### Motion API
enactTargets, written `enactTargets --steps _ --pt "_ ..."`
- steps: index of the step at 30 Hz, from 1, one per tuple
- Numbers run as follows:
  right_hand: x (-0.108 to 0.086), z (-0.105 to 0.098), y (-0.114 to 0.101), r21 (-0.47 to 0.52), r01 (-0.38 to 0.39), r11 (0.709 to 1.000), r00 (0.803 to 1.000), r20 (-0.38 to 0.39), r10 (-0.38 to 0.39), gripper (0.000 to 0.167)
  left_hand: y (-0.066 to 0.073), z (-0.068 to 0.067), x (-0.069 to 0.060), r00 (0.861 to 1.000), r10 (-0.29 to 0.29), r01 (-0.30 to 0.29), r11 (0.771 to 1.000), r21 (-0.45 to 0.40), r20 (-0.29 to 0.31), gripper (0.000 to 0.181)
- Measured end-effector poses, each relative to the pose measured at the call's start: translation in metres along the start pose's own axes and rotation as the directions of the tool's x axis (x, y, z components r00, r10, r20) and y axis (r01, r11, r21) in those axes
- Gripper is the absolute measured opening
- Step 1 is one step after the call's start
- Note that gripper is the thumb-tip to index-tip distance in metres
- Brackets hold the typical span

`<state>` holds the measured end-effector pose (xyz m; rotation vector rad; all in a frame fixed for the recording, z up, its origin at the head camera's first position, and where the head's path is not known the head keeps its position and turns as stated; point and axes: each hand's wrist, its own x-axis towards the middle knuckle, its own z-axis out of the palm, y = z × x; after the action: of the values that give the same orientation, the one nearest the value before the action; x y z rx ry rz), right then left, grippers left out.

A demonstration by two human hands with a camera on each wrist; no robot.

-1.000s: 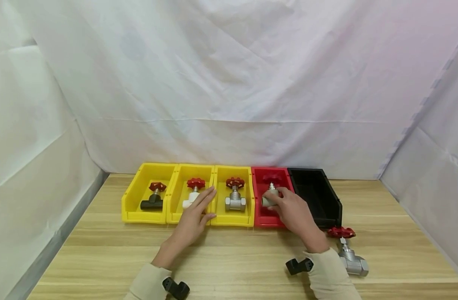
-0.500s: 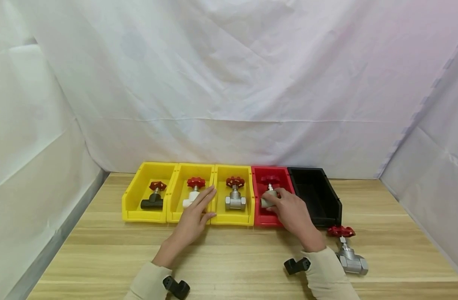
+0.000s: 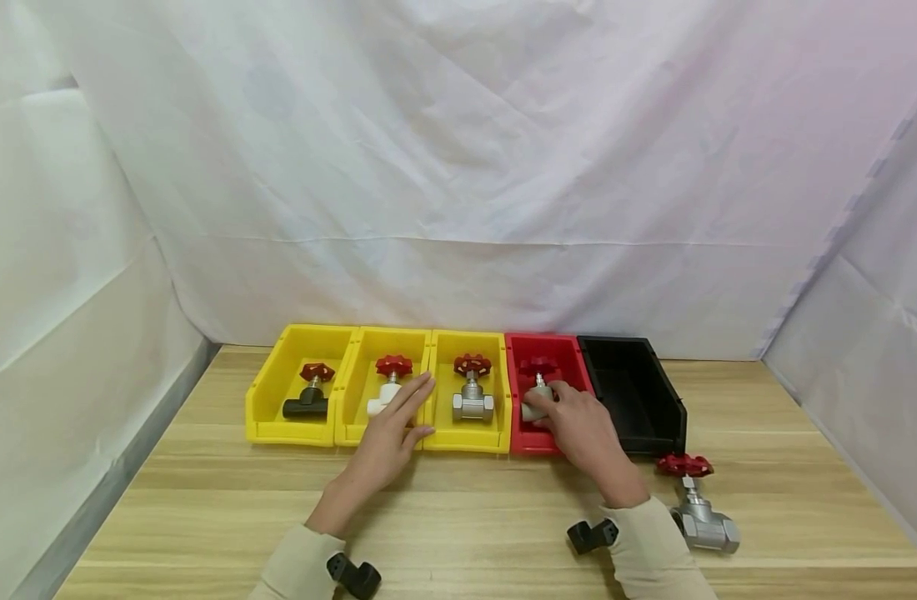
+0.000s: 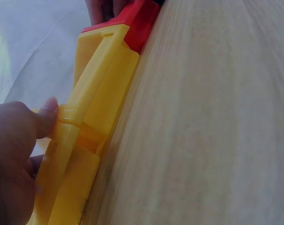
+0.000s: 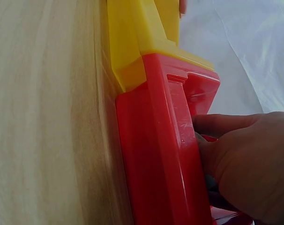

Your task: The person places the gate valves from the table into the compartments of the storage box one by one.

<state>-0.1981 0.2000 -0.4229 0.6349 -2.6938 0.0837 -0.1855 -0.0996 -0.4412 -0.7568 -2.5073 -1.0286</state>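
In the red bin (image 3: 532,444), my right hand (image 3: 588,427) grips the pale grey body of a valve (image 3: 533,408) with a red handwheel. The right wrist view shows the right hand (image 5: 254,159) reaching over the bin's front wall, with its fingertips hidden. My left hand (image 3: 387,437) rests with straight fingers across the divider between the middle yellow bin (image 3: 458,439) and the yellow bin (image 3: 361,437) to its left. Beneath its fingers lies a white valve (image 3: 376,406), partly covered. A silver valve (image 3: 473,404) lies in the middle yellow bin.
A black valve (image 3: 305,407) occupies the leftmost yellow bin (image 3: 289,432). At the row's right end stands a black bin (image 3: 631,400). A larger silver valve (image 3: 704,529) lies on the wooden table (image 3: 466,525) beside the right sleeve. White cloth (image 3: 458,167) hangs behind.
The right hand has shifted slightly left and lower in the red bin with the grey valve. My left hand stays in place.
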Motion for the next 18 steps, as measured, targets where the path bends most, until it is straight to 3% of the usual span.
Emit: enactTargets --steps 9,18 --pt "0.0002 -0.0004 0.0 -0.003 -0.005 1.0 0.999 0.038 0.006 0.038 0.0001 0.0009 -0.0002 0.999 0.026 -0.025 1.0 0.002 -0.023 0.07" --pt "0.0019 -0.0015 -0.0014 0.028 -0.056 0.998 0.994 0.093 0.053 0.034 -0.0004 0.0008 -0.0003 1.0 0.009 -0.009 1.0 0.004 -0.001 0.07"
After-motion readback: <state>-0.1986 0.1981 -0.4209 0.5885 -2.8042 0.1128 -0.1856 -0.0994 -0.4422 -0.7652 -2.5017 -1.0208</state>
